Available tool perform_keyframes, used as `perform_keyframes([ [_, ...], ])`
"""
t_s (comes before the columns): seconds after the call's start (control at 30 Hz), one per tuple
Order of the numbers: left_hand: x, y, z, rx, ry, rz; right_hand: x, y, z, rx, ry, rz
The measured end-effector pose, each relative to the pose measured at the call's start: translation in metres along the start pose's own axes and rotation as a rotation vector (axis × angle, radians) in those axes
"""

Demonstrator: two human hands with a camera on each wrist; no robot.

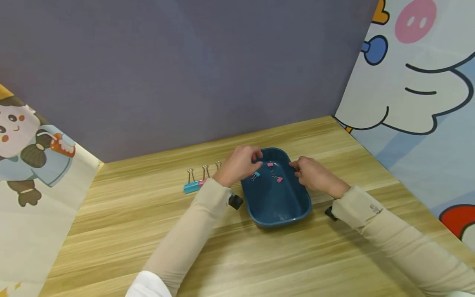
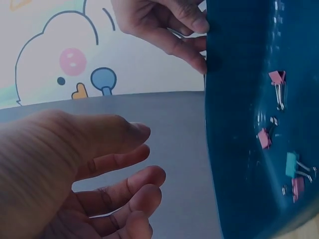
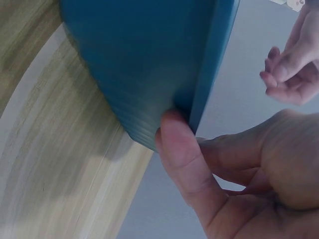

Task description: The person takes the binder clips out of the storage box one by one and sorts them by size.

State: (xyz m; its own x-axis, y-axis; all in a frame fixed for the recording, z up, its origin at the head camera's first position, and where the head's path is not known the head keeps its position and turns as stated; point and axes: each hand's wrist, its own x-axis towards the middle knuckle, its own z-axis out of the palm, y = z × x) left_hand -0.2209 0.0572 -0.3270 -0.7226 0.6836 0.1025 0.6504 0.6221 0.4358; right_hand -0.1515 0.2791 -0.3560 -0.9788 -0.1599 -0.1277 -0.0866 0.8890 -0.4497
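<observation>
A dark blue plastic tray [image 1: 276,204] holds several small binder clips, among them a teal clip [image 1: 256,175] and a pink clip [image 1: 279,179]. My right hand [image 1: 311,173] pinches the tray's right rim between thumb and fingers, as the right wrist view confirms. Over the tray's upper left side hovers my left hand [image 1: 241,162], its fingers loosely bent with nothing between them. The left wrist view shows that same left hand [image 2: 109,169] apart from the tray wall, with pink clips and a teal clip lying inside the tray.
Left of the tray, a row of larger binder clips [image 1: 191,187] stands on the wooden table [image 1: 122,222], handles up, partly hidden by my left hand. A grey panel [image 1: 208,82] rises behind the table, with cartoon-printed walls [image 1: 419,103] at both sides.
</observation>
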Motion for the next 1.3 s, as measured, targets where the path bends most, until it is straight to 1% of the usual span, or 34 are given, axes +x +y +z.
perform_keyframes([
  [0.1,0.008,0.004,0.004,-0.026,-0.022,-0.025,0.0,0.0,0.0,-0.003,-0.004,0.002],
  [0.23,0.019,0.009,0.012,-0.067,-0.032,-0.032,0.001,0.001,0.0,-0.015,-0.007,0.001],
  [0.3,0.024,0.011,0.017,-0.053,-0.028,-0.036,0.001,0.001,0.0,-0.008,-0.009,-0.002],
  [0.37,0.028,0.011,0.021,-0.051,-0.039,-0.049,0.002,0.0,0.0,0.001,-0.013,-0.006],
  [0.53,0.036,0.012,0.033,-0.042,-0.106,-0.091,0.003,-0.002,0.0,0.024,-0.022,-0.014],
  [0.73,0.047,0.013,0.049,0.015,-0.187,-0.118,0.002,-0.002,-0.001,0.044,-0.033,0.004],
  [0.83,0.051,0.013,0.06,0.044,-0.229,-0.125,0.001,-0.001,-0.001,0.048,-0.034,0.002],
  [0.9,0.054,0.014,0.068,0.062,-0.245,-0.126,0.001,0.0,0.0,0.042,-0.029,-0.005],
  [1.1,0.06,0.019,0.082,0.151,-0.276,-0.153,0.001,0.002,0.002,0.055,-0.021,0.002],
  [1.2,0.061,0.021,0.086,0.198,-0.276,-0.158,0.0,0.003,0.001,0.06,-0.016,0.005],
  [1.3,0.062,0.022,0.088,0.212,-0.277,-0.157,0.0,0.003,0.0,0.047,-0.012,-0.002],
])
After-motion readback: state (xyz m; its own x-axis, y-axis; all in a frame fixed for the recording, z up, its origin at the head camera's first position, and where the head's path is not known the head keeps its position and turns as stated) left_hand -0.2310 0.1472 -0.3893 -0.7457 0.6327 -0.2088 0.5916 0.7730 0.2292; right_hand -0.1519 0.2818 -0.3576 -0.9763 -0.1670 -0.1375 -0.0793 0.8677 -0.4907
